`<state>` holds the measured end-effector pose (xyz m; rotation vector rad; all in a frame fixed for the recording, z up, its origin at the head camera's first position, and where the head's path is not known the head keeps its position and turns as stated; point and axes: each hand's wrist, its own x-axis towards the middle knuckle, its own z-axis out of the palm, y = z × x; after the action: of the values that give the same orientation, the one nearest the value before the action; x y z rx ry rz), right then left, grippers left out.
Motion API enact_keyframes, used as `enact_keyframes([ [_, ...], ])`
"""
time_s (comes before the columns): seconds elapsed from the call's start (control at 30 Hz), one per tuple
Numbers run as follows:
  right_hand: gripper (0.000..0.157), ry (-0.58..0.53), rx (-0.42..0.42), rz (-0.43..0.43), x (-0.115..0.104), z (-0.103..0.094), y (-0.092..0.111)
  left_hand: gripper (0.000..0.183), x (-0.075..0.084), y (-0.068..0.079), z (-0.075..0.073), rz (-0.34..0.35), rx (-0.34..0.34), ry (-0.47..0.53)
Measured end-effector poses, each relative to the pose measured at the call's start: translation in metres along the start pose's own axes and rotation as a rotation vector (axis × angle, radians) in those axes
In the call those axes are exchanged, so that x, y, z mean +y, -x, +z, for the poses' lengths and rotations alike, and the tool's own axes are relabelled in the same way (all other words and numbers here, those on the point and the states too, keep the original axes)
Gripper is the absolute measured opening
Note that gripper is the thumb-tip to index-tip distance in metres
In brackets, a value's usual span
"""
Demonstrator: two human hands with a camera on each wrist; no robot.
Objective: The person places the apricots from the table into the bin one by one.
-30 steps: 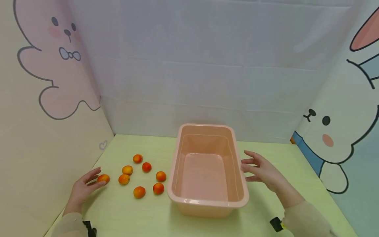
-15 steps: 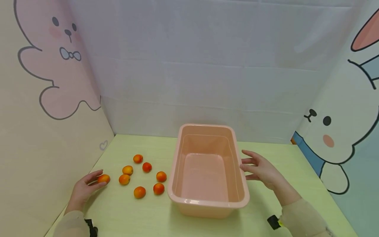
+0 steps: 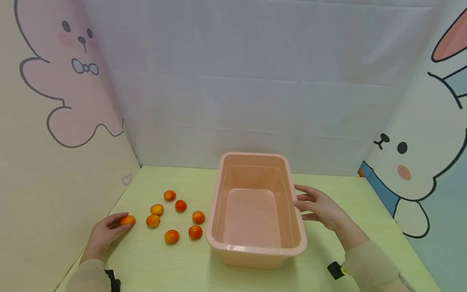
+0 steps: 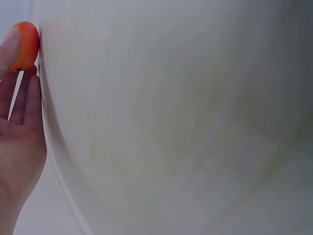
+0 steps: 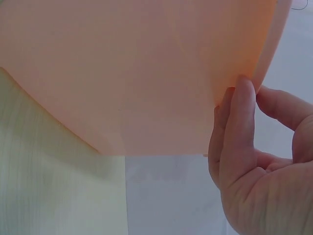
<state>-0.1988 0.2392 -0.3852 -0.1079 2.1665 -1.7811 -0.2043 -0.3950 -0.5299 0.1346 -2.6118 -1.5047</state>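
My left hand (image 3: 103, 234) is at the far left of the table, thumb and fingers around a small, oval, orange-red fruit (image 3: 127, 220). In the left wrist view the thumb lies across the near side of this fruit (image 4: 27, 46), and several fingers extend below it. A pink plastic basin (image 3: 257, 250), with nothing inside, stands in the middle. My right hand (image 3: 324, 211) is at the basin's right side, fingers extended and fingertips right at the rim. In the right wrist view, fingers (image 5: 238, 122) touch the outer wall just under the rim.
Several more orange and red fruits (image 3: 172, 237) lie loose on the pale table (image 3: 157, 267) between my left hand and the basin. A white sheet (image 3: 251, 105) hangs behind, and cartoon-printed panels (image 3: 405, 162) close off both sides.
My left fingers have lowered and closed in on the leftmost fruit. My right hand has shifted slightly left, up to the basin's rim. The basin and other fruits have stayed put.
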Motion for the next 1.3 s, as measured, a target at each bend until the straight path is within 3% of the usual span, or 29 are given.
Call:
enact_keyframes([
  [0.17,0.072,-0.002,0.003,0.011,-0.001,0.0,-0.002,0.06,0.003,0.001,-0.001,-0.019,-0.02,-0.031],
  [0.43,0.072,-0.023,-0.009,0.025,-0.001,0.0,-0.004,0.054,0.007,0.004,-0.005,0.027,0.0,-0.135],
  [0.73,0.07,-0.081,-0.049,0.003,0.002,0.002,-0.005,0.058,0.01,0.0,-0.008,0.006,-0.036,-0.189],
  [1.0,0.069,-0.07,-0.052,-0.005,0.002,0.003,-0.003,0.053,0.041,-0.006,-0.008,0.142,0.021,-0.14],
  [1.3,0.067,-0.048,-0.058,-0.022,0.002,0.004,-0.002,0.049,0.097,-0.016,0.014,0.248,0.008,-0.015],
])
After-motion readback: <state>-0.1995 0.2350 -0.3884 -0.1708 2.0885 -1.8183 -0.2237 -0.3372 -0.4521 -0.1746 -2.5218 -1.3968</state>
